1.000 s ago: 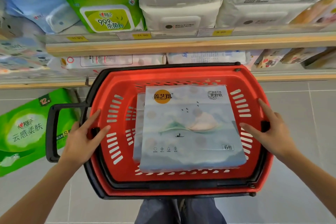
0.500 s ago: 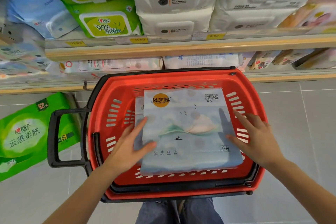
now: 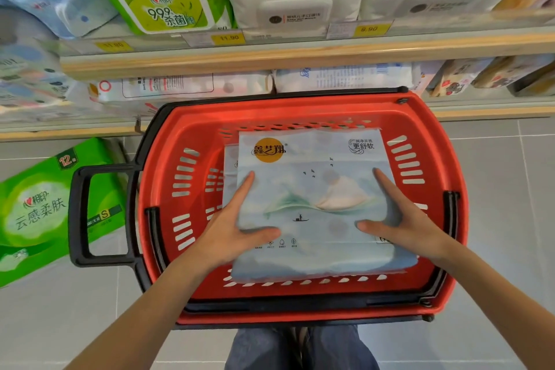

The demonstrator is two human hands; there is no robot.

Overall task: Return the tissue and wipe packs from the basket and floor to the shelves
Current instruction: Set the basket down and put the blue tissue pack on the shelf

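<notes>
In the red basket (image 3: 168,189) on the floor, a pale blue tissue pack (image 3: 312,198) lies flat on another pack, gripped at its left edge by the spread left hand (image 3: 231,231) and at its right edge by the spread right hand (image 3: 402,219), while a green pack (image 3: 39,210) lies on the floor left of the basket's black handle (image 3: 81,213).
</notes>
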